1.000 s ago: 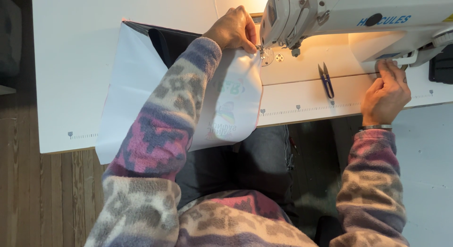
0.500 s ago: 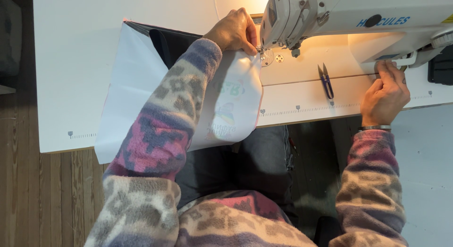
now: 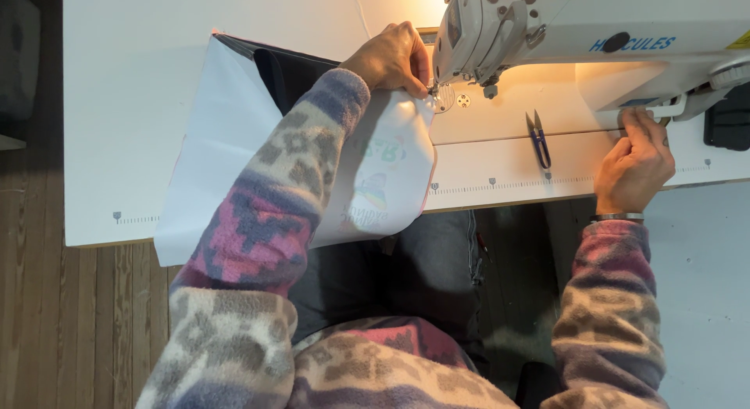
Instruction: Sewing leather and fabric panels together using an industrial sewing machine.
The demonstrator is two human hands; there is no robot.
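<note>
From my remote view, looking down from the head camera, I see the left hand (image 3: pixel 391 59) curled with its fingers together, pressing the white fabric piece (image 3: pixel 383 175) flat just beside the needle area of the white sewing machine (image 3: pixel 594 34); I cannot tell whether it pinches the cloth or only presses on it. The fabric lies on the white worktop (image 3: pixel 133 81) to the left of the machine, its printed, rounded end hanging over the front edge toward the lap, with a dark fabric layer (image 3: pixel 285 73) showing beneath it near the far side. The right hand (image 3: pixel 634 163) sits well apart, at the machine's right end, fingers bent and touching a small white lever (image 3: pixel 664 110) under the machine body; how firm the hold is I cannot tell. Between the two hands a pair of blue thread snips (image 3: pixel 539 139) lies on the worktop, touched by neither
</note>
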